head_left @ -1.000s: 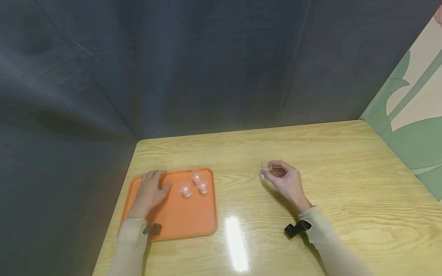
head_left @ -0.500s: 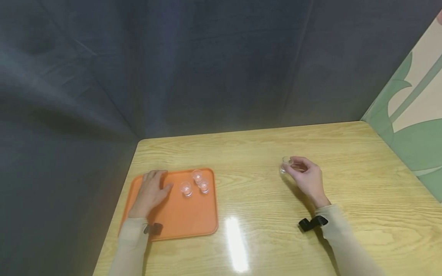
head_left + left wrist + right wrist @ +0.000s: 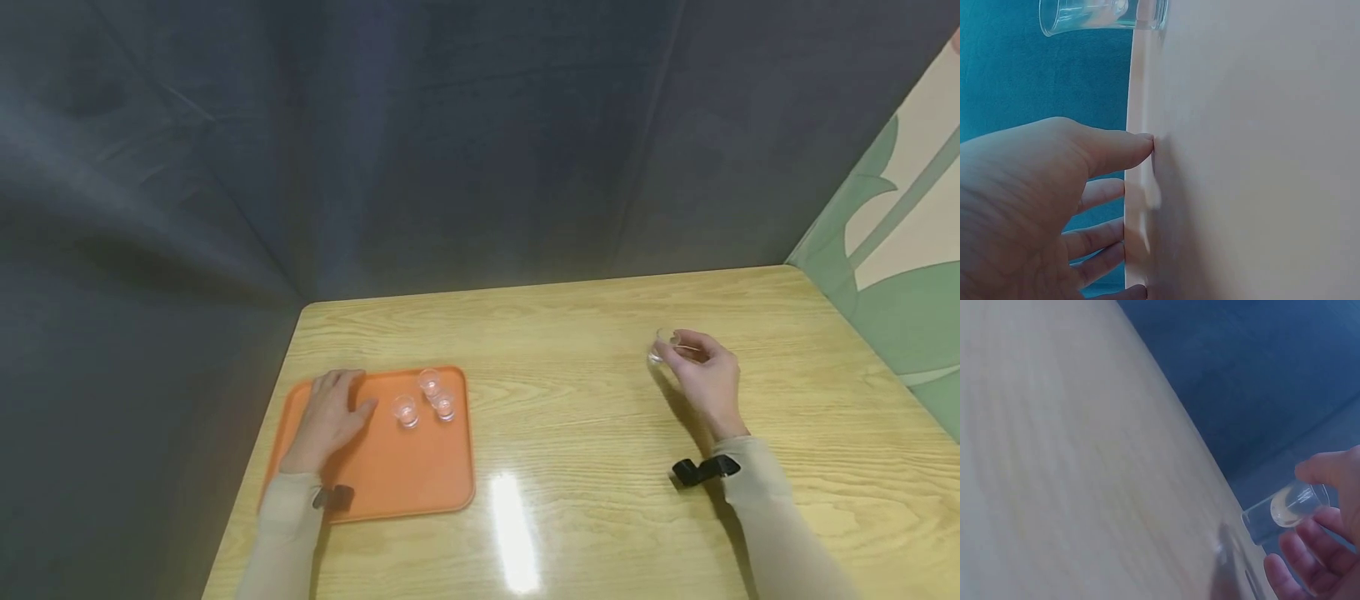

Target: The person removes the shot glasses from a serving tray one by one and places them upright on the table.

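Note:
My right hand (image 3: 708, 379) pinches a small clear shot glass (image 3: 1285, 512) between thumb and fingers, over the right half of the wooden table. In the right wrist view its base appears a little off the tabletop, with a shadow beside it. My left hand (image 3: 327, 421) rests at the left side of the orange tray (image 3: 405, 483), fingers loosely extended near the far rim. In the left wrist view the thumb touches the tray; some fingertips are hidden at its rim. Three more shot glasses, a left one (image 3: 406, 412), a far one (image 3: 431, 384) and a right one (image 3: 444, 406), stand upright on the tray.
The wooden table (image 3: 570, 467) ends at dark curtains (image 3: 480, 150) at the back and left. A panel with green leaf shapes (image 3: 907, 292) borders its right side. Glare (image 3: 513, 533) shines on the tabletop right of the tray.
My right hand has carried its shot glass to the right and slightly away from me across the table. The left hand, the tray and its glasses have stayed in place.

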Available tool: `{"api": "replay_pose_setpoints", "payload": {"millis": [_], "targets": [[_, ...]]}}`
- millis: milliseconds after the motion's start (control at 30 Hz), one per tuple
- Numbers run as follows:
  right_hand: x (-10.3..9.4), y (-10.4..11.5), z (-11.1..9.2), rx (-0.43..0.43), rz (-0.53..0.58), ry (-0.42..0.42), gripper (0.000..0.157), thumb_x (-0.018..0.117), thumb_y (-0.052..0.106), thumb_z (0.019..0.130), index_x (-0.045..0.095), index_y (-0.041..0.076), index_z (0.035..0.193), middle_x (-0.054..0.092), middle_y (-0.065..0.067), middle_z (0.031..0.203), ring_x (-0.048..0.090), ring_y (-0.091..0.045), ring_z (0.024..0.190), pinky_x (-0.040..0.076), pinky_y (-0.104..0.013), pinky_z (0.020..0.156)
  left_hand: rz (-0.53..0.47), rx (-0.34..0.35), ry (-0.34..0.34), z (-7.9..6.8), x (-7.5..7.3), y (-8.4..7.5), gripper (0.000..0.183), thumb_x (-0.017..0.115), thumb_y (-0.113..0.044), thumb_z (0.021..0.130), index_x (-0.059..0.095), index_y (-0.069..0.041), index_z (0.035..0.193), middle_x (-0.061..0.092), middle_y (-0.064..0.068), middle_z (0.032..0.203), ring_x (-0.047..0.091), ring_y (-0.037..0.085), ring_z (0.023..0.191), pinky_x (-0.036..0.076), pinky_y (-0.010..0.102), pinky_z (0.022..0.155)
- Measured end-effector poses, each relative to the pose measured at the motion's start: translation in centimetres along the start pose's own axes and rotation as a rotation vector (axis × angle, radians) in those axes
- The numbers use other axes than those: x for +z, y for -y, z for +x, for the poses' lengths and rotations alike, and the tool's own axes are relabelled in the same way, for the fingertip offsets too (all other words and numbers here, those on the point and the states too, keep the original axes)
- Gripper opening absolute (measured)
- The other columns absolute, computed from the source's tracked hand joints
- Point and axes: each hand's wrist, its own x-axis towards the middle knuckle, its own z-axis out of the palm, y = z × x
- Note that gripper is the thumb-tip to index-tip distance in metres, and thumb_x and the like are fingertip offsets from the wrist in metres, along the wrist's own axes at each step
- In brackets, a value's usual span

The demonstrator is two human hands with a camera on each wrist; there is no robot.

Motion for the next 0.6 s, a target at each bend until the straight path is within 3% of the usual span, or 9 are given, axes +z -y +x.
{"api": "replay_pose_setpoints", "payload": {"millis": [233, 600], "targets": [[-1.3, -0.2, 1.1, 0.118, 0.046, -0.075, 0.055, 0.079, 0.033, 0.096, 0.066, 0.002, 0.140, 0.062, 0.028, 0.098, 0.062, 0.014, 0.088, 0.051, -0.004, 0.072, 0.002, 0.003, 0.000, -0.1, 0.0, 0.1, 0.057, 0.069, -0.027, 0.103, 0.053, 0.000, 0.150, 0.048, 0.030, 0.155, 0.036, 0.051, 0.148, 0.037, 0.066, 0.120], [-2.1, -1.3, 1.8, 0.132, 0.006, -0.124, 0.055, 0.079, 0.033, 0.096, 0.067, 0.003, 0.140, 0.061, 0.026, 0.099, 0.060, 0.016, 0.085, 0.049, -0.003, 0.071, 0.002, -0.005, -0.011, -0.1, 0.1, 0.0, 0.057, 0.070, -0.027, 0.102, 0.054, 0.000, 0.150, 0.048, 0.030, 0.154, 0.036, 0.050, 0.147, 0.038, 0.066, 0.120]]}}
